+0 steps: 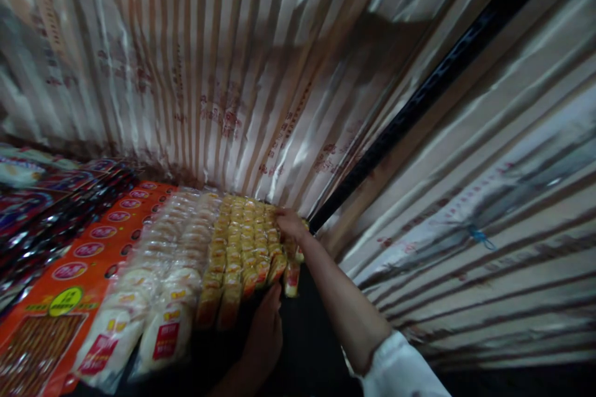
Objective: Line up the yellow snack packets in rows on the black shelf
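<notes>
Several tight rows of small yellow snack packets stand on a dark shelf. My right hand reaches to the far end of the rightmost rows, its fingers curled over the packets there and partly hidden. At the front end of those rows, my left hand is low, with fingers stretched out beside the nearest packets; dim light blurs it. Just right of the rows, a single yellow packet with a red label sits apart from the others.
To the left lie two rows of clear-wrapped round white pastries, then orange snack bags and dark shiny bags. Pleated, printed sheeting hangs behind and to the right. A black slotted post slants up beside my right arm.
</notes>
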`<state>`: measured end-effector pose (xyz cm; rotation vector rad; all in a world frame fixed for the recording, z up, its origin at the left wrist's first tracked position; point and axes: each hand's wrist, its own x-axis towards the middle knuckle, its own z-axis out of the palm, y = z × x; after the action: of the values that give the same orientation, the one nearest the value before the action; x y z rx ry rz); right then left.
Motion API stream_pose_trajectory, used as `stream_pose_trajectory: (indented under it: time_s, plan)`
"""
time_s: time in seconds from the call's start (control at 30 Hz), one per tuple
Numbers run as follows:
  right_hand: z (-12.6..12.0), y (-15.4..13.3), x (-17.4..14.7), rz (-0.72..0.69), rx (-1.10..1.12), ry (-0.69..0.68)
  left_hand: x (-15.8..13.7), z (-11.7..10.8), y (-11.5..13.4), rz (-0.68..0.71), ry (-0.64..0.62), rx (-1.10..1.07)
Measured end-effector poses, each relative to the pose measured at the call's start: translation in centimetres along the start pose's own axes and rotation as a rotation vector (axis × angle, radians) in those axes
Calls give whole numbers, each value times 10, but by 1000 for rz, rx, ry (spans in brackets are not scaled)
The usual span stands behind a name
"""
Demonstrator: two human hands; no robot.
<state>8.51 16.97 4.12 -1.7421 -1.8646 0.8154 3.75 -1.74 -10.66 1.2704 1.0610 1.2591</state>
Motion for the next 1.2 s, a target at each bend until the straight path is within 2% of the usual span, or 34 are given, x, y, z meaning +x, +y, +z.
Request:
stream_pose_trajectory:
  time_s: [0.13,0.4,0.6,0.7,0.83,0.93,1.0,1.07,1.2]
  plan:
    - [-2,-2,6,70,2,-11,-1,-1,1,-18,-1,-10]
    - [1,-7,17,116,-50,-13,0,0,-1,0,-6,33]
    - [0,-7,14,104,-109,34,-1,-1,7,-40,30,0]
    - [-6,-8,7,9,-182,129,0,-2,9,-65,47,-22]
    - [-19,2,-27,-135,-157,343,1,-1,10,-71,63,-29]
    - [-21,27,-73,-163,-30,523,2,0,11,-59,63,-21]
    - [-14,50,-105,-123,44,600,2,0,12,-43,59,-8]
    - [-2,73,-133,-60,61,619,2,-2,11,-15,47,22]
    - [25,98,-160,38,-8,477,3,-4,8,29,27,76]
